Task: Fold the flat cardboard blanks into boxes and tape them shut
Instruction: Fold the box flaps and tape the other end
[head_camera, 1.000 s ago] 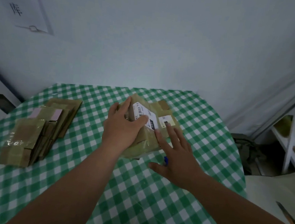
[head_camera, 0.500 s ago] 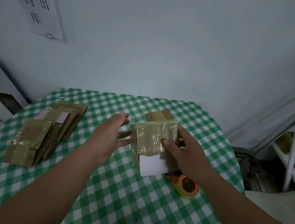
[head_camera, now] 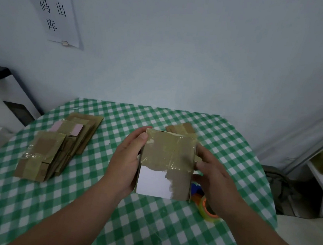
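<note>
Head view, table (head_camera: 147,228): round edge, green-and-white checked cloth; bare cloth spreads in front of the forearms
Wall sign (head_camera: 53,11): white sheet with black characters, pinned high on the left
Stack of blanks (head_camera: 57,144): flat brown cardboard with glossy tape patches, fanned at the left; well apart from the hands
Box (head_camera: 165,163): squared brown cardboard, shiny creased tape across its top, torn white label below; held above the table's middle
Left hand (head_camera: 125,164): grips the box's left side, thumb at the top corner
Right hand (head_camera: 213,182): fingers curled round the box's right side
Tape roll (head_camera: 207,209): orange core, clear tape; lies just under the right hand
</note>
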